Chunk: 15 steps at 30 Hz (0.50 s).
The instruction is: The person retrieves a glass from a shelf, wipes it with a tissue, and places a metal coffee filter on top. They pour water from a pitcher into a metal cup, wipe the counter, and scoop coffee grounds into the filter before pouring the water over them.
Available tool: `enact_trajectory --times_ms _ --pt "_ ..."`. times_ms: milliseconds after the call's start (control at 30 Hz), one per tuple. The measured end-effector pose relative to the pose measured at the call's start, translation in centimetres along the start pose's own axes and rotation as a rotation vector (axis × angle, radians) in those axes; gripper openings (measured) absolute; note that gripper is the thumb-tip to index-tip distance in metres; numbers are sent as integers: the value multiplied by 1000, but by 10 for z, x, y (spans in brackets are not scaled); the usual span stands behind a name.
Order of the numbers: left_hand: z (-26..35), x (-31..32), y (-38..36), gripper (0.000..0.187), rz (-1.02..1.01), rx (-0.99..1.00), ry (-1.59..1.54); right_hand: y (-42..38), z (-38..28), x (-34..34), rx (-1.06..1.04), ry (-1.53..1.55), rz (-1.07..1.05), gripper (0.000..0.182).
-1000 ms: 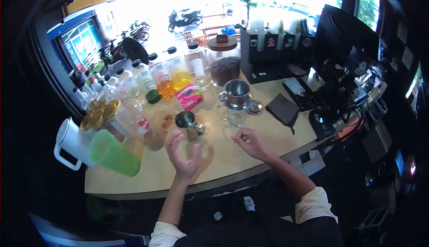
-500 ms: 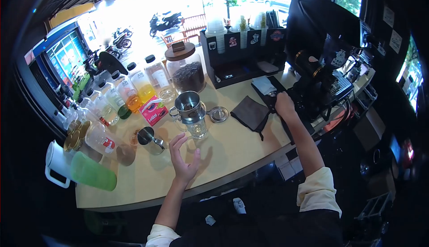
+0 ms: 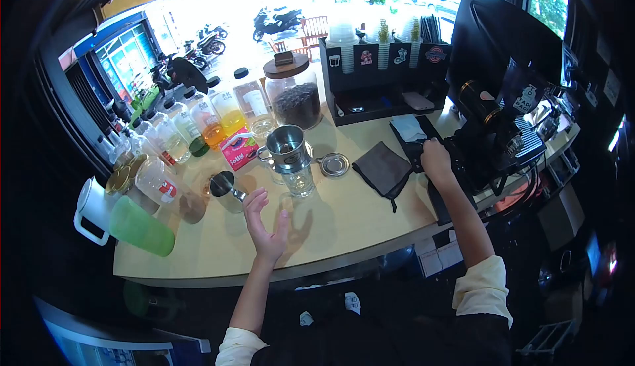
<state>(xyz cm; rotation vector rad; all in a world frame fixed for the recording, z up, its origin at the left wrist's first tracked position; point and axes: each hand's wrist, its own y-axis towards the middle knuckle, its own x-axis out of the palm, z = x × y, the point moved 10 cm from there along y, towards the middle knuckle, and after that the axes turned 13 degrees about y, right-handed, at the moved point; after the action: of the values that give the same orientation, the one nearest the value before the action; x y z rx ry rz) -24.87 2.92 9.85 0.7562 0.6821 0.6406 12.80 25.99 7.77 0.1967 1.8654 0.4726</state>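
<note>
My left hand (image 3: pixel 266 227) is open, fingers spread and curved, holding nothing, just above the counter. It is close to a metal measuring scoop (image 3: pixel 225 184) with a handle, lying across a small clear container. Beyond it a metal drip coffee filter (image 3: pixel 289 149) sits on a clear glass (image 3: pixel 301 184), with a round metal lid (image 3: pixel 334 165) beside it. My right hand (image 3: pixel 437 162) is closed at the black mat (image 3: pixel 444 208), next to a folded white cloth (image 3: pixel 408 128). Whatever its fingers hold is hidden. A dark grey cloth (image 3: pixel 382 169) lies left of that hand.
Syrup bottles (image 3: pixel 202 124) line the left back, near a pink jolly box (image 3: pixel 240 151) and a jar of coffee beans (image 3: pixel 296 104). A green pitcher (image 3: pixel 140 226) stands at left. A black cup organizer (image 3: pixel 390 78) and a black coffee machine (image 3: pixel 493 134) occupy the right.
The camera view has shifted, so the counter items appear farther right. My left hand has moved left relative to the glass, towards the scoop. My right hand stays by the black mat.
</note>
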Motion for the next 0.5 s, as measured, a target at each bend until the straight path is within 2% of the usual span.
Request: enact_trajectory --times_ms 100,167,200,267,300,367,433,500 --pt "-2 -2 -7 49 -7 -8 -1 -7 -26 -16 -126 -34 44 11" --pt "-2 -3 -11 51 -15 -13 3 -21 -71 -39 -443 -100 185 11" --pt "-3 -5 -13 50 -3 -28 -2 -24 -83 -44 -454 -99 184 11" --pt "-4 -10 -18 50 18 -50 0 -38 -118 -26 -535 133 -95 11" --pt "-4 -14 -19 49 32 -56 -1 -49 -131 -12 -583 172 -143 11" --pt "-3 -20 -22 49 60 -65 9 -80 -158 7 -709 228 -214 7" --pt "-6 -29 -27 48 112 -101 -27 -98 -176 23 -733 138 -311 12" --pt "-8 -37 -31 47 123 -109 -2 -99 -185 31 -765 115 -241 19"
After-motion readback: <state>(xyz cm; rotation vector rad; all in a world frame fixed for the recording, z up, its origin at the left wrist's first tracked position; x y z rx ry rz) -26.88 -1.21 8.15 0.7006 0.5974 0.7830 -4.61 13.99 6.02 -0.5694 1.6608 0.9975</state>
